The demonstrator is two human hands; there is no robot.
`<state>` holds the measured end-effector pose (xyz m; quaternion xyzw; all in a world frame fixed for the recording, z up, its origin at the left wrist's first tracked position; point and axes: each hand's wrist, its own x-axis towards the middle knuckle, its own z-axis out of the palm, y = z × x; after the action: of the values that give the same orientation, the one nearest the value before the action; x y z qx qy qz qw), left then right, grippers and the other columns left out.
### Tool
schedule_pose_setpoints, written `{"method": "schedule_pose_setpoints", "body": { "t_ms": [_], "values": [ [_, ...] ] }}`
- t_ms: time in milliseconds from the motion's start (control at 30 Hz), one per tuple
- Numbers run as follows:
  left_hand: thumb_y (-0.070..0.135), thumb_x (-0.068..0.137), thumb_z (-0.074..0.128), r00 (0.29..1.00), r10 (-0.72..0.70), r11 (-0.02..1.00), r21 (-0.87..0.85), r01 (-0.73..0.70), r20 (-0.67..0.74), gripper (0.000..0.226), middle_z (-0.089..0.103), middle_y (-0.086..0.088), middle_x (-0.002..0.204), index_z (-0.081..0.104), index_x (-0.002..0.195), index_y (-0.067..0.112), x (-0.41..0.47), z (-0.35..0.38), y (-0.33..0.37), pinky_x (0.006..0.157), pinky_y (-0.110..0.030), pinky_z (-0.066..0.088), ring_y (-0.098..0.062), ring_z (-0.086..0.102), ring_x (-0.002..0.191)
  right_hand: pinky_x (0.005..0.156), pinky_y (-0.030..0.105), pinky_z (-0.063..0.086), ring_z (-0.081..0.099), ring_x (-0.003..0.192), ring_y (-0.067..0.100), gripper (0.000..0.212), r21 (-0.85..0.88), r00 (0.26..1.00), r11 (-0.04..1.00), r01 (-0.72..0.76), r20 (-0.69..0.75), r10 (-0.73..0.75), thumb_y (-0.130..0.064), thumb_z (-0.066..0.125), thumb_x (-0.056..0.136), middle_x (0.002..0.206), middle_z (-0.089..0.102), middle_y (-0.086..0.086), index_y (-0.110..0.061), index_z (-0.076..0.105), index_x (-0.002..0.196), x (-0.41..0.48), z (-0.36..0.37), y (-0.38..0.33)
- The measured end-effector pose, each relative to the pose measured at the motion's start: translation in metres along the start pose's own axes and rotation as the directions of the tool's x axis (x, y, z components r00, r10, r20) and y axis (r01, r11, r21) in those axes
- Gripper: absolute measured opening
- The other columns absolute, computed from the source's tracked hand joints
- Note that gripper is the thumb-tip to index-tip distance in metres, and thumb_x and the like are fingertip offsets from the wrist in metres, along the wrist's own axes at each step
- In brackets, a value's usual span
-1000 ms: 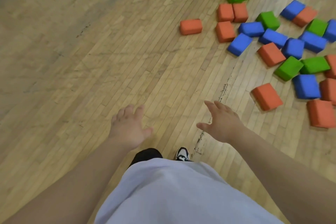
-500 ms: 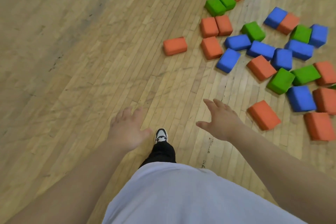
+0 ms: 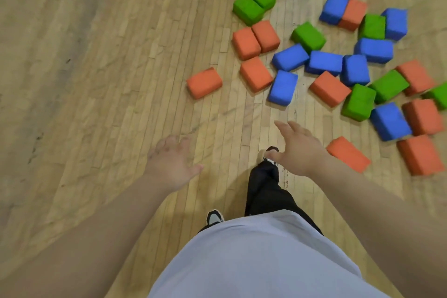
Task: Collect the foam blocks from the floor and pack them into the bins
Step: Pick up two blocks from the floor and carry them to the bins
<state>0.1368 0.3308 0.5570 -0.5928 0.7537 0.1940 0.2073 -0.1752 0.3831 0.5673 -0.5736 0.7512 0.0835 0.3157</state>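
Several orange, blue and green foam blocks lie scattered on the wooden floor [image 3: 101,84] ahead and to my right. A lone orange block [image 3: 204,83] sits at the left edge of the pile. A blue block [image 3: 283,87] lies just beyond my right hand, and another orange block [image 3: 348,154] lies right of it. My left hand [image 3: 170,163] is stretched forward, fingers relaxed, holding nothing. My right hand [image 3: 298,150] is also extended with straight fingers and is empty. No bin is in view.
My legs in black trousers [image 3: 266,189] and a black-and-white shoe [image 3: 214,216] are below my hands, with my light shirt [image 3: 254,261] at the bottom. Bare wooden floor stretches to the left.
I have stepped forward; the blocks have come closer and lower in view. Both hands stay open and extended, and my right leg is now in front.
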Motion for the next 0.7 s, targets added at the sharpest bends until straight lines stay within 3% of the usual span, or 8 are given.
{"method": "schedule_pose_setpoints", "body": {
  "t_ms": [200, 500, 700],
  "values": [
    [0.075, 0.090, 0.048, 0.999, -0.037, 0.999, 0.021, 0.036, 0.022, 0.089, 0.022, -0.013, 0.165, 0.018, 0.160, 0.029, 0.110, -0.046, 0.051, 0.120, -0.051, 0.024, -0.033, 0.022, 0.151, 0.120, 0.050, 0.028, 0.024, 0.152, 0.033, 0.094, 0.084, 1.000, 0.996, -0.012, 0.009, 0.011, -0.064, 0.063, 0.088, 0.168, 0.019, 0.006, -0.032, 0.015, 0.162, 0.113, -0.075, 0.046],
    [0.072, 0.091, 0.050, 0.997, -0.034, 0.999, -0.004, 0.034, 0.066, 0.089, 0.021, -0.012, 0.165, 0.016, 0.160, 0.028, 0.243, -0.123, 0.133, 0.119, -0.049, 0.027, -0.031, 0.021, 0.151, 0.119, 0.051, 0.030, 0.024, 0.152, 0.034, 0.097, -0.083, 0.991, 0.995, 0.060, 0.120, -0.050, -0.070, 0.059, 0.088, 0.168, 0.016, 0.011, -0.030, 0.011, 0.162, 0.253, -0.178, 0.086],
    [0.073, 0.088, 0.052, 0.995, 0.061, 0.998, 0.014, -0.062, 0.079, 0.088, 0.031, -0.010, 0.157, 0.019, 0.157, 0.029, 0.358, -0.163, 0.153, 0.114, -0.048, 0.032, -0.031, 0.031, 0.144, 0.119, 0.052, 0.029, 0.021, 0.152, 0.035, 0.097, -0.097, 0.984, 0.995, 0.002, 0.180, 0.016, -0.068, 0.061, 0.087, 0.169, 0.013, 0.010, -0.035, 0.010, 0.162, 0.343, -0.217, 0.102]
  ]
}}
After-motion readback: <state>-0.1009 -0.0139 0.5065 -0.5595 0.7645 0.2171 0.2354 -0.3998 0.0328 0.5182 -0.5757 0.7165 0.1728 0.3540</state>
